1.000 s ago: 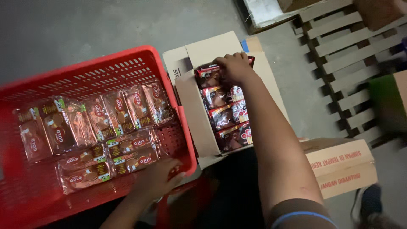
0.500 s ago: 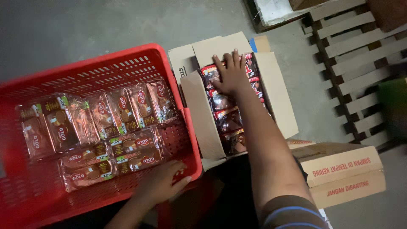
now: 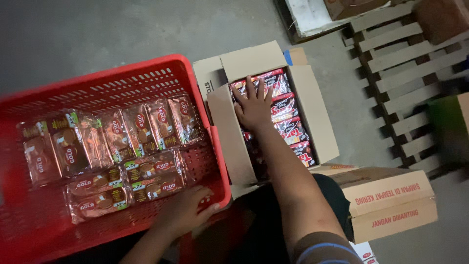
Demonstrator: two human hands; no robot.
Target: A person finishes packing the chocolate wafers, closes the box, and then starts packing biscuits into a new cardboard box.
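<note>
The forearm hides the near half of the open cardboard box [image 3: 312,112], so the red-and-black snack packets [image 3: 288,124] there are only partly visible. The right hand [image 3: 254,105] lies flat on the packets, fingers spread; it seems to grip nothing. The left hand [image 3: 188,210] curls over the red crate's [image 3: 122,80] near rim, beside brown biscuit packs [image 3: 117,156]. A wooden pallet [image 3: 405,58] lies beyond.

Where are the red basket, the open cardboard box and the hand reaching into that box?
red basket [image 3: 122,80], head view, on its far slotted wall.
open cardboard box [image 3: 312,115], head view, on its right side wall.
right hand [image 3: 254,107], head view, on the back of the hand.
</note>
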